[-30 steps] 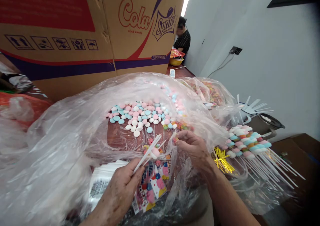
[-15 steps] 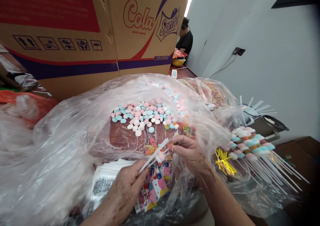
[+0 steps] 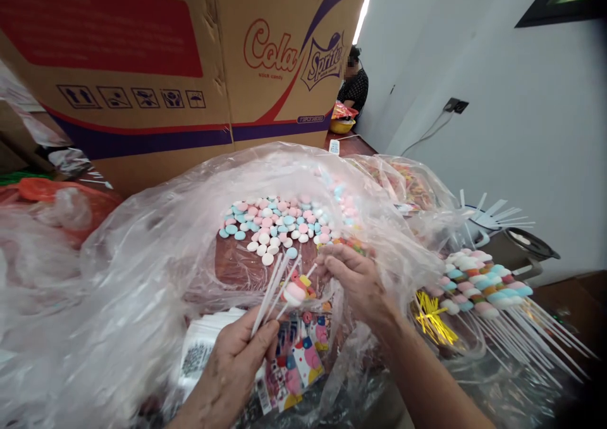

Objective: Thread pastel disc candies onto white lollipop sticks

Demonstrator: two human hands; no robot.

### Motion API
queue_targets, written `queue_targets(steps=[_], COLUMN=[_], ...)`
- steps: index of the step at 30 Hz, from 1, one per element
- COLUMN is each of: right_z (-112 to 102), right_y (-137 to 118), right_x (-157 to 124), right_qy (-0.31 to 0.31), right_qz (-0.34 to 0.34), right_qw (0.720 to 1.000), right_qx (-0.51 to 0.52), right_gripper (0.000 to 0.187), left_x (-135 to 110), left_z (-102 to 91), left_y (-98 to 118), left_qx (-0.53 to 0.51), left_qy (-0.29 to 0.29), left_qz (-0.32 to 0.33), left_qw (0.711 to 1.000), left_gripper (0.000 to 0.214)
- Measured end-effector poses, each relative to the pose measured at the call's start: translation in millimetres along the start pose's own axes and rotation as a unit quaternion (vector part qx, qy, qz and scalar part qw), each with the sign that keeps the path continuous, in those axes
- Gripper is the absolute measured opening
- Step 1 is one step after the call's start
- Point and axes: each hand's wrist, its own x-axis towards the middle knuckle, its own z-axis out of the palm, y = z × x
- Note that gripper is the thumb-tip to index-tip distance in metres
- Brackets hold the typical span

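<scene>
My left hand is closed round several white lollipop sticks, which fan upward. One stick carries a white-and-pink candy with small red and yellow gummy pieces against it. My right hand is beside that stick's bare tip, fingers pinched together; what is between them, if anything, is hidden. Ahead of both hands lies a pile of pink, blue and white candies. Colourful gummy candies lie behind my right hand, partly covered by it. Printed plastic packets lie below the hands.
A large cardboard box stands behind the clear plastic sheeting. To the right are finished candy sticks, gold twist ties, a mug of white sticks and a grey jug. A person sits farther back.
The sticks in my left hand have turned more upright and spread apart. My right fingers have moved off the gummy piece they held at the stick; gummy pieces now show beside the white-and-pink candy.
</scene>
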Motion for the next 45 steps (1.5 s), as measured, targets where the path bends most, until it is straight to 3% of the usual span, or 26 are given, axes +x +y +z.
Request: queue_targets(steps=[2,3,5,7,8,12,16,20,25,28,35,45], right_z=[3,6,17,31,38,58,54,36,18,15,24,40], right_y=[-4,-5,-7,-7,-7,-1,4,3,4,9,14,17], right_x=[21,31,50,64,70,81,81,74,62,60,69,62], right_qy=[0.004,-0.015,-0.071,-0.116,-0.129,-0.136,-0.165,-0.196,-0.193,-0.183,-0.113,-0.125], right_qz=[-0.034,-0.045,-0.054,-0.047,-0.041,-0.016,-0.021,-0.047,-0.082,-0.094,-0.113,-0.093], right_qw=[0.983,0.958,0.887,0.824,0.804,0.767,0.741,0.739,0.762,0.773,0.801,0.811], right_qx=[-0.183,-0.282,-0.453,-0.553,-0.58,-0.627,-0.651,-0.643,-0.612,-0.6,-0.577,-0.563], right_gripper=[0.014,0.017,0.024,0.025,0.024,0.026,0.025,0.023,0.03,0.022,0.016,0.013], left_x=[-1,-2,-3,-4,-4,-4,-4,-4,-4,-3,-1,1], left_z=[-2.2,-3.3,-5.1,-6.6,-7.3,-9.7,-12.9,-14.3,-12.0,-12.1,-17.9,-16.8], left_y=[-3,-3,-2,-1,0,1,-2,-5,-6,-5,-13,-10], left_qx=[-0.052,-0.076,-0.111,-0.124,-0.126,-0.135,-0.131,-0.122,-0.117,-0.114,-0.102,-0.097], left_qy=[0.031,0.046,0.069,0.083,0.087,0.099,0.089,0.074,0.08,0.083,0.076,0.084], left_qz=[-0.025,-0.037,-0.052,-0.062,-0.066,-0.075,-0.073,-0.061,-0.043,-0.047,-0.041,-0.042], left_qw=[0.998,0.995,0.99,0.987,0.986,0.983,0.985,0.988,0.989,0.989,0.991,0.991], left_gripper=[0.038,0.036,0.037,0.04,0.041,0.04,0.038,0.034,0.033,0.035,0.041,0.038])
